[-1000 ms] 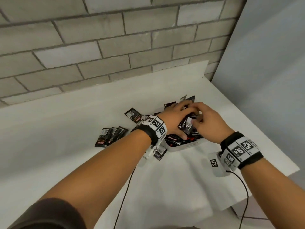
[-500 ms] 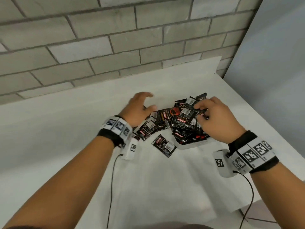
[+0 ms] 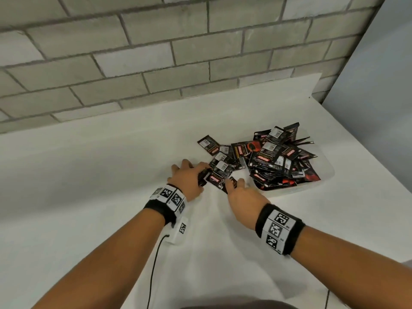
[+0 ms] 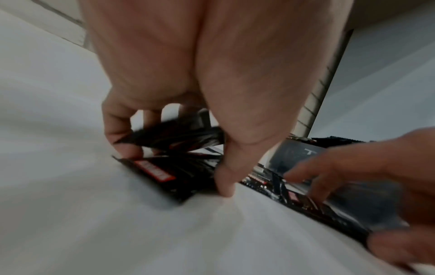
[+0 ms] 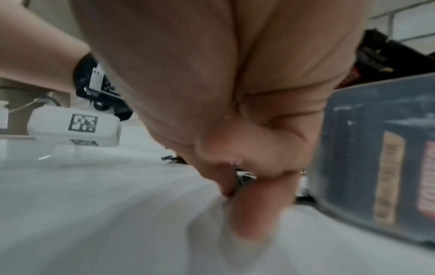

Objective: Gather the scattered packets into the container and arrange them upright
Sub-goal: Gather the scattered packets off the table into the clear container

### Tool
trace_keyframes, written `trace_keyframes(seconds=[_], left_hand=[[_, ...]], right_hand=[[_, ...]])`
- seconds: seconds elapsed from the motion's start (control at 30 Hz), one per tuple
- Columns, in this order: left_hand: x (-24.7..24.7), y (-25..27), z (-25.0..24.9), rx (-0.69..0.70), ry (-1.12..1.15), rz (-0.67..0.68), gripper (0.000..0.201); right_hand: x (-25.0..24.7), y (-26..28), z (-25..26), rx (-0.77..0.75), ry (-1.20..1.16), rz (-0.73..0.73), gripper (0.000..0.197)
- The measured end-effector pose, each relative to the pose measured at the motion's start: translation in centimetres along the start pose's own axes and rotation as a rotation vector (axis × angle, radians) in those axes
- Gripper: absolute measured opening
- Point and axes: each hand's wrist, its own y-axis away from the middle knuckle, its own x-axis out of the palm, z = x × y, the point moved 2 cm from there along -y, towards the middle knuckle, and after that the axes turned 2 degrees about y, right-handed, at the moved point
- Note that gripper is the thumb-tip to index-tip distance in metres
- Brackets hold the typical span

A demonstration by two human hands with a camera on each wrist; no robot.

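Centrally, left hand (image 3: 189, 177) grasps loose packets (image 3: 219, 172). Right hand (image 3: 243, 197) pinches one packet (image 3: 230, 182) beside the heaped container (image 3: 327, 172), mid-right.

Both bare forearms reach forward side by side, each wrist wearing a black band with white coded tags. The left hand (image 3: 189, 178) lies palm down, fingers (image 4: 122, 134) curled and thumb pressed low, pinching a few packets (image 4: 179, 137). The right hand (image 3: 242, 195) sits just beside it, knuckles up, fingers bent down, pinching a packet edge (image 5: 243, 176).
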Motion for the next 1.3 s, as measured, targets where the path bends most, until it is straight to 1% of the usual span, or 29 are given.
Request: trace_keyframes(seconds=[0.03,0.1,0.13,0.17,0.27,0.33,0.37,0.43,0.47,0.53,0.6,0.63,0.7,0.73,0.77,0.8,0.83,0.87,0.9,0.97,1.03,1.07,1.17,1.23,1.3], left_hand=[[0.0,0.2,0.1,0.022,0.013,-0.008,0.072],[-0.1,0.5,0.6,0.030,0.018,0.012,0.079],[-0.1,0.5,0.8,0.028,0.025,0.015,0.082],[-0.3,0.6,1.0,0.027,0.041,0.016,0.082],[-1.3,-0.3,1.7,0.010,0.147,-0.015,0.076],[-2.4,-1.1,1.6,-0.002,0.240,-0.085,0.071],[-3.0,-1.3,1.2,0.009,0.290,-0.138,0.068],[-3.7,-1.9,-0.4,0.062,0.382,-0.208,0.062],[-3.7,-2.3,-1.3,0.099,0.408,-0.216,0.061],[-3.0,-3.5,-3.1,0.156,0.390,-0.178,0.061],[-1.4,-4.7,-4.6,0.178,0.298,-0.107,0.062],[-0.6,-5.0,-5.1,0.178,0.253,-0.069,0.063],[0.8,-5.3,-5.7,0.158,0.152,-0.014,0.066],[1.3,-5.3,-5.9,0.151,0.089,0.001,0.071],[1.6,-5.2,-6.0,0.150,0.033,0.013,0.077],[1.9,-5.0,-6.1,0.156,-0.007,0.017,0.084],[2.0,-4.9,-6.1,0.164,-0.036,0.016,0.088],[2.2,-4.8,-6.0,0.180,-0.057,0.007,0.088],[2.3,-4.7,-5.9,0.195,-0.070,-0.015,0.083],[2.1,-4.5,-5.7,0.225,-0.069,-0.086,0.066],[1.8,-4.3,-5.2,0.218,-0.059,-0.124,0.058],[1.7,-4.3,-5.0,0.197,-0.054,-0.116,0.058],[1.4,-4.1,-4.1,0.098,-0.031,-0.064,0.069],[1.2,-3.8,-3.6,0.073,-0.001,-0.025,0.072],[0.7,-3.6,-3.0,0.064,0.075,-0.018,0.070]], right_hand=[[-0.2,0.1,0.0,0.005,-0.016,-0.003,0.072],[-0.1,-0.2,-0.1,0.025,-0.047,-0.012,0.082],[0.0,-0.3,-0.2,0.034,-0.065,-0.011,0.082],[-0.1,-0.2,-0.1,0.033,-0.083,-0.001,0.076],[-0.4,0.7,-0.1,0.018,-0.200,0.067,0.043],[-1.0,1.8,-0.3,0.001,-0.257,0.074,0.032],[-1.6,2.4,-0.5,-0.007,-0.284,0.041,0.029],[-3.6,3.7,-1.6,-0.019,-0.381,-0.085,0.025],[-4.8,4.3,-2.5,-0.019,-0.437,-0.156,0.020],[-7.0,4.8,-5.2,0.024,-0.508,-0.288,0.007],[-8.2,4.8,-8.6,0.131,-0.554,-0.396,0.008],[-8.5,4.6,-10.2,0.186,-0.594,-0.438,0.019],[-8.5,4.2,-13.0,0.260,-0.721,-0.485,0.048],[-8.1,3.9,-14.0,0.283,-0.788,-0.492,0.054],[-7.4,3.6,-14.8,0.296,-0.833,-0.486,0.054],[-6.5,3.1,-15.4,0.299,-0.840,-0.466,0.050],[-5.4,2.6,-15.9,0.298,-0.807,-0.428,0.043],[-4.2,2.1,-16.3,0.297,-0.758,-0.381,0.037],[-3.3,1.9,-16.6,0.298,-0.715,-0.341,0.034],[-2.0,1.6,-16.9,0.293,-0.690,-0.296,0.033],[-1.7,1.5,-17.0,0.287,-0.684,-0.289,0.031],[-1.8,1.5,-17.1,0.285,-0.677,-0.290,0.031],[-2.5,1.5,-17.3,0.272,-0.684,-0.305,0.031],[-2.9,1.8,-17.4,0.262,-0.697,-0.333,0.031],[-3.3,2.1,-17.5,0.257,-0.718,-0.377,0.031]])
